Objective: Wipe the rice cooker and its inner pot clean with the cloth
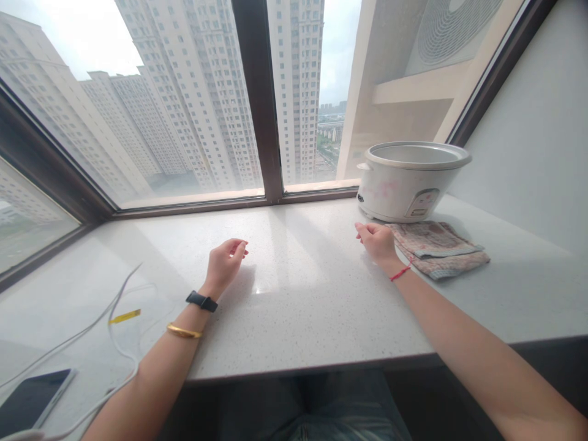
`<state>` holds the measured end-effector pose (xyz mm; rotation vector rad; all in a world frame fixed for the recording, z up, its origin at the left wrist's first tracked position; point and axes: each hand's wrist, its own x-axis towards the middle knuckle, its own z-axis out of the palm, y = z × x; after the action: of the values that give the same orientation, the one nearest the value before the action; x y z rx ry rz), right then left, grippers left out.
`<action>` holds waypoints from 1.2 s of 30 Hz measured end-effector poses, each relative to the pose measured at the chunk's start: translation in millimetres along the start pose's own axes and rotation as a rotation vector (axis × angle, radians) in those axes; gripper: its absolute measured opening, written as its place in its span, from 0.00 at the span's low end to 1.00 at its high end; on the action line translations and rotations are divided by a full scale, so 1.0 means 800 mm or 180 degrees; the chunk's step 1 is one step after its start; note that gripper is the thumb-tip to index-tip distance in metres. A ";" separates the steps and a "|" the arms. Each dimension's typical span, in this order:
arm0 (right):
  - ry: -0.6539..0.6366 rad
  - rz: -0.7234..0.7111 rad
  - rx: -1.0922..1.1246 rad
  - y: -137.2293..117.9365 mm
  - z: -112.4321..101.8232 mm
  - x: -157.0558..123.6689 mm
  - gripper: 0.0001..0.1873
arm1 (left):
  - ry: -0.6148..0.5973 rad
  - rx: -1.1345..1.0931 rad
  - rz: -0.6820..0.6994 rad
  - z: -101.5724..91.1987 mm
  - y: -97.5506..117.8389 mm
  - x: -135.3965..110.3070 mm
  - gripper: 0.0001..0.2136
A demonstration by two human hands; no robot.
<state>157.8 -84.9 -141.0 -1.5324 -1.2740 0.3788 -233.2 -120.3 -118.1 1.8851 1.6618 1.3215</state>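
Markings on the control panel [422, 203] of your rice cooker [390, 193] are too small to read; so is any print on the yellow tag [126, 316] of the white cable [136, 367]. The cooker stands at the far right of the counter [294, 306], by the window, its inner bottom hidden by the rim. You have the folded cloth [441, 245] before it; whether it runs underneath cannot be told. Your left hand [225, 264] and right hand [377, 242] are well apart, fingers curled in, palms concealed; the right is just beside the cloth. The phone [34, 398] is cut off at left.
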 end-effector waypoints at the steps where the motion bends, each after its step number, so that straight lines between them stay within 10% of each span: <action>1: -0.0007 0.0004 -0.0004 0.000 0.000 0.000 0.24 | 0.0002 0.0001 0.0001 0.000 0.000 0.000 0.12; 36: -0.0096 -0.0019 -0.0036 -0.004 0.001 -0.002 0.25 | -0.0017 0.0032 0.0025 0.001 -0.002 0.000 0.12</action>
<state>155.1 -86.7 -139.1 -1.5373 -1.3057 0.3928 -233.7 -119.8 -119.5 1.9011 1.6632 1.3125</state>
